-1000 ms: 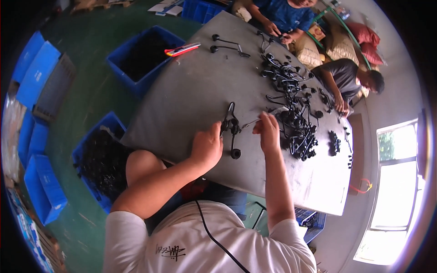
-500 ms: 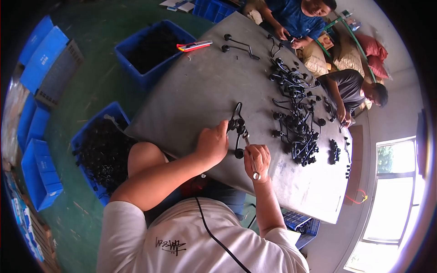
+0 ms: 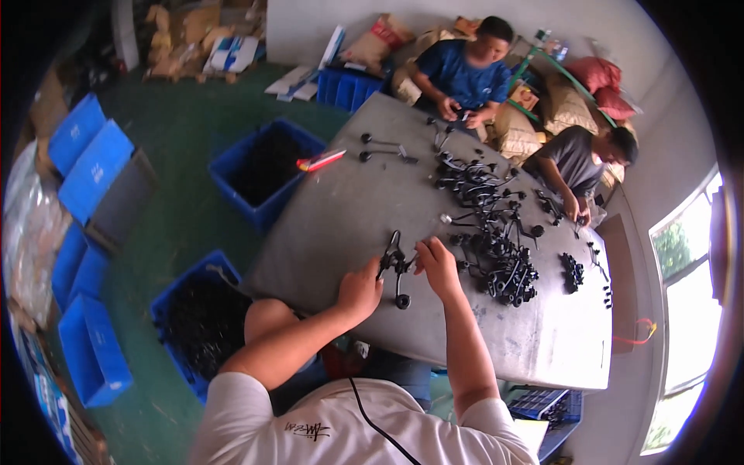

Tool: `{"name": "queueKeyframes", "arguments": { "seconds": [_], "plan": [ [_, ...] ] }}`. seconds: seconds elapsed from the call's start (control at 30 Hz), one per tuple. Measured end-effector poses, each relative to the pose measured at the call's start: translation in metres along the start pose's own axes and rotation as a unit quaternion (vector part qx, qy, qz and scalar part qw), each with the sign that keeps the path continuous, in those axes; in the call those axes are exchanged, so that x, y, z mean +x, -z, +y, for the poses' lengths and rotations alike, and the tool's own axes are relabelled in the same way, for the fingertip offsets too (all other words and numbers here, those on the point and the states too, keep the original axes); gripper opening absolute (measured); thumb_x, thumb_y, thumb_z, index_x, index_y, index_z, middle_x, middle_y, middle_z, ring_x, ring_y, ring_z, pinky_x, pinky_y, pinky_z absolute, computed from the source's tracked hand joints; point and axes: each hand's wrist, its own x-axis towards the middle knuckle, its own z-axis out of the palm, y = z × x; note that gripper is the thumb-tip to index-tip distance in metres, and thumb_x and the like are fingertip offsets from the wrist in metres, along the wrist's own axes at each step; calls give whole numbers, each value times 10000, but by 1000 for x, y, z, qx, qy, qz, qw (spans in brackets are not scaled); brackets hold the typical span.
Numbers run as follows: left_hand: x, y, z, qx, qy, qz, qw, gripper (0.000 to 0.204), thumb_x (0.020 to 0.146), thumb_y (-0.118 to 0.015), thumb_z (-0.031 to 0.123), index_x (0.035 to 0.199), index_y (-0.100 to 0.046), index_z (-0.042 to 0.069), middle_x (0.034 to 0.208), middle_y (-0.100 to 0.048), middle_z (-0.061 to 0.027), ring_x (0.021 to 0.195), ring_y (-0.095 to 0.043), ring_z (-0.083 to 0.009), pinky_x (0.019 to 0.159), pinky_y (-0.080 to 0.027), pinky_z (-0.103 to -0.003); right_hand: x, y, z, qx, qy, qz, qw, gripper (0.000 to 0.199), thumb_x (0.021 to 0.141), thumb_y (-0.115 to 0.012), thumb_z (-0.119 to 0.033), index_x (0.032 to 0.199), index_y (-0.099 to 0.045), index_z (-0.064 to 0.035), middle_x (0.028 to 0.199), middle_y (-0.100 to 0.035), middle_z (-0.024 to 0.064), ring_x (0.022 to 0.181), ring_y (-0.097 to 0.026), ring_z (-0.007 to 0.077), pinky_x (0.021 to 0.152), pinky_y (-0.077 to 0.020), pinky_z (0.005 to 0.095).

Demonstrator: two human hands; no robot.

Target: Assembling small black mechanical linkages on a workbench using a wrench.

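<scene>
As a black rod part [image 3: 394,259] is gripped in the left hand [image 3: 361,293] at the near side of the grey table [image 3: 329,236], the right hand [image 3: 439,267] is held just beside it, fingers bunched; whether anything is pinched there cannot be told. Black parts [image 3: 508,273] are heaped on the table's right half, a red knife [image 3: 321,160] is laid at its left edge, and two co-workers [image 3: 467,74] are seen beyond its far side.

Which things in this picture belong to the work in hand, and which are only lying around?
In the work:
black jointed part, held in the left hand; right hand close by
heap of similar black parts, probably

Lying about:
red-handled tool, untouched
blue bin, far left
tan sacks at back
</scene>
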Motion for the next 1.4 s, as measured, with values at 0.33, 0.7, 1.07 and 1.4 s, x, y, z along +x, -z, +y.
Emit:
{"name": "queueKeyframes", "arguments": {
  "seconds": [0.33,0.7,1.07,1.4],
  "plan": [
    [-10,98,-67,-165,52,200,964,436,847,-676,22,1259,-545,80,845,-678,-110,758,-673,-249,695,-538,-373,-14,10,1,-270,24,-5,963,324,930,-645,-351,836,-559,-53,792,-639,213,773,-613,471,669,-491,512],
    [-222,226,-223,124,368,448,805,459,865,-648,106,1292,-489,44,916,-672,-183,891,-669,-421,782,-528,-493,-91,33,68,-350,123,45,927,237,997,-619,-220,1145,-669,-42,1030,-622,131,865,-640,290,712,-532,407],
    [-353,104,-280,222,515,248,790,449,841,-587,113,1285,-516,119,1012,-707,-195,927,-683,-411,815,-521,-532,-83,24,82,-428,204,4,880,225,979,-573,-177,1137,-661,-43,1055,-623,169,1009,-595,383,889,-463,503],
    [-286,155,-277,155,395,283,860,452,857,-695,174,1283,-620,44,1251,-623,-192,1199,-573,-372,1056,-444,-442,-88,11,91,-441,99,122,884,347,856,-690,-122,1196,-651,-61,1269,-591,172,1180,-546,366,1019,-426,476]
  ]
}}
